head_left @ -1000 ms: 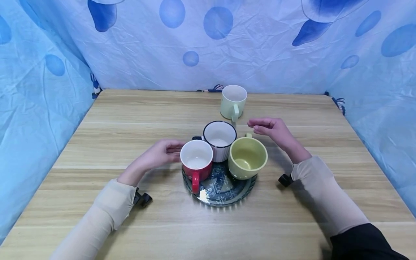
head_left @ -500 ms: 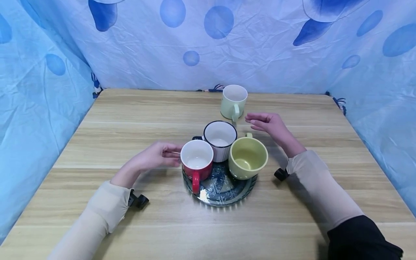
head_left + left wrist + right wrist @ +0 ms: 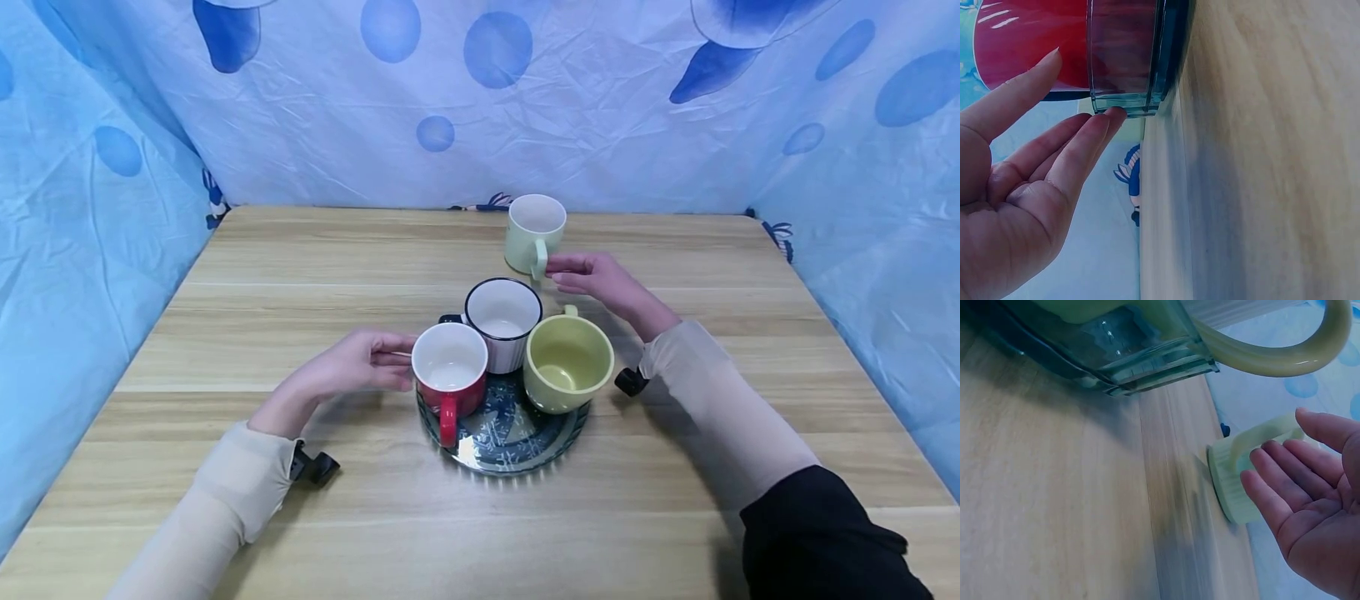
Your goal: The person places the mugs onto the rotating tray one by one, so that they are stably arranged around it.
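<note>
A red mug (image 3: 452, 392), a white mug with a black rim (image 3: 504, 333) and a yellow mug (image 3: 567, 375) stand on a round glass plate (image 3: 510, 454). Beside the red mug is my left hand (image 3: 348, 367), fingers extended; in the left wrist view its fingertips (image 3: 1113, 115) lie at the plate's glass edge, and whether they touch cannot be told. Behind the plate stands a pale green mug (image 3: 528, 242), its handle facing me. My right hand (image 3: 603, 282) reaches to that handle with straight fingers, holding nothing; the right wrist view has its palm (image 3: 1322, 531) turned up.
The wooden table (image 3: 300, 275) extends around the plate. Blue patterned curtains (image 3: 330, 125) hang along its back and both sides. The yellow mug's handle (image 3: 572, 310) points backward, near my right forearm.
My right hand has moved left and away from me, from behind the yellow mug to the pale green mug's handle. The left hand has shifted slightly left; the mugs stay put.
</note>
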Motion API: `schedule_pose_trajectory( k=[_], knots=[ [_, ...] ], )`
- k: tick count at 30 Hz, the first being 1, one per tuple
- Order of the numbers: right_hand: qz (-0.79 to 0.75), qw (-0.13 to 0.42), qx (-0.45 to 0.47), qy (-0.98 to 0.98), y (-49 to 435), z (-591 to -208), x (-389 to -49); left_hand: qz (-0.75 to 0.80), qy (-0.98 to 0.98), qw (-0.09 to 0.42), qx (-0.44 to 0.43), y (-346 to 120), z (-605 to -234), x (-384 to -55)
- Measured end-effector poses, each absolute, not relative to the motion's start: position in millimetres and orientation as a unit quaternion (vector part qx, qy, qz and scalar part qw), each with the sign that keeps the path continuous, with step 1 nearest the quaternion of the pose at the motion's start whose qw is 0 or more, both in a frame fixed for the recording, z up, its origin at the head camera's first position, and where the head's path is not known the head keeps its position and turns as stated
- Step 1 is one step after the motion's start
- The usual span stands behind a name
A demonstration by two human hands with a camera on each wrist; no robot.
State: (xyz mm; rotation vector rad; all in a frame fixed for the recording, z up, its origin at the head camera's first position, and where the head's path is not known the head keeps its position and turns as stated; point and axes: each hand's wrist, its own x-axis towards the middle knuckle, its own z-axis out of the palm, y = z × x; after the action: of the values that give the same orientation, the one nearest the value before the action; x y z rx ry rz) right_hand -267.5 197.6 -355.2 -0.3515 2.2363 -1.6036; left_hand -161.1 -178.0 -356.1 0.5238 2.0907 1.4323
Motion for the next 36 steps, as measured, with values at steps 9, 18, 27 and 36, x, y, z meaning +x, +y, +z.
schedule_pose_trajectory(
  k=[9,18,27,36],
  knots=[
    [-0.571,0.184,-0.121,0.791,188.2,-361.8,-273.7,0.550,0.772,0.263,0.177,-172.6,-357.0,-151.9],
    [-0.553,0.156,-0.139,0.806,187.1,-363.2,-272.7,0.549,0.782,0.237,0.173,-167.1,-362.7,-144.6],
    [-0.534,0.128,-0.133,0.825,189.8,-364.3,-273.1,0.534,0.793,0.215,0.201,-165.1,-368.7,-145.9],
    [-0.531,0.109,-0.081,0.836,189.9,-360.7,-272.9,0.517,0.803,0.207,0.212,-164.6,-371.5,-147.3]
  ],
)
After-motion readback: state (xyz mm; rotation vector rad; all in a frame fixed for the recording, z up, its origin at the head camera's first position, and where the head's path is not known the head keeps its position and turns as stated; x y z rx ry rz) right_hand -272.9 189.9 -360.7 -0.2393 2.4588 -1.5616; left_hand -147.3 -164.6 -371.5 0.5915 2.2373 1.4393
